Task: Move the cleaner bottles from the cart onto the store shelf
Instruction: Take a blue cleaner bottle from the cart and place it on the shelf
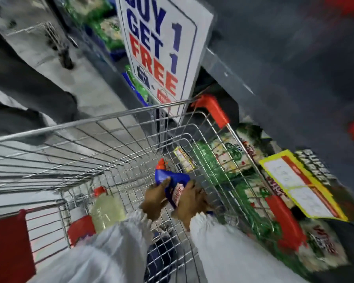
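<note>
Inside the wire cart point(74, 127) I hold a blue cleaner bottle point(172, 181) with a red cap and a white-red label. My left hand point(156, 199) grips its left side and my right hand point(190, 203) grips its right side and base. The bottle is tilted, cap pointing up and left, above the cart's mesh floor. A small cream-coloured box point(184, 161) leans on the cart's right wall just beyond the bottle. The grey store shelf point(274, 64) runs along the cart's right side. The picture is blurred by motion.
A large pale-yellow bottle point(107, 211) with a red cap stands behind the cart's near-left wall. A "Buy 1 Get 1 Free" sign point(164, 48) hangs off the shelf ahead. Green sacks point(233, 160) fill the lower shelf beside a yellow price tag point(300, 184). Someone's dark trouser leg point(29, 82) is at left.
</note>
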